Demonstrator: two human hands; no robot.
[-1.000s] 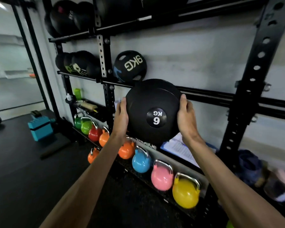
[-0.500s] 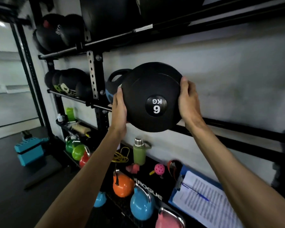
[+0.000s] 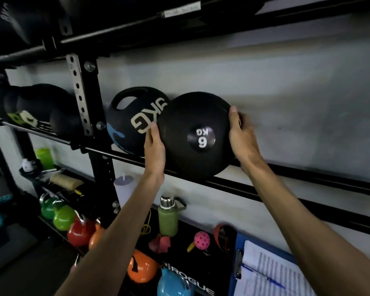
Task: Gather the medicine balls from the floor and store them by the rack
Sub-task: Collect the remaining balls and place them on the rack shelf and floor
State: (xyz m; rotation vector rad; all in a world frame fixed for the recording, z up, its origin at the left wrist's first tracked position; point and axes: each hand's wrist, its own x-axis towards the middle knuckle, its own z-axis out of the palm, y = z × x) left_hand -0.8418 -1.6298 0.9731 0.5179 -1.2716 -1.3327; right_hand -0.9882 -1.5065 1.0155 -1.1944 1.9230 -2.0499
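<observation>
Left hand [image 3: 155, 151] and right hand [image 3: 242, 138] clasp opposite sides of the 6 kg medicine ball [image 3: 190, 124], centre frame, at the rack rail [image 3: 286, 190]. Handled 9 kg ball [image 3: 126, 122] just beside, left.

Med ball [image 3: 186, 116] btwn hands [image 3: 155, 146] [image 3: 241, 137], at rack [image 3: 94, 99]
</observation>
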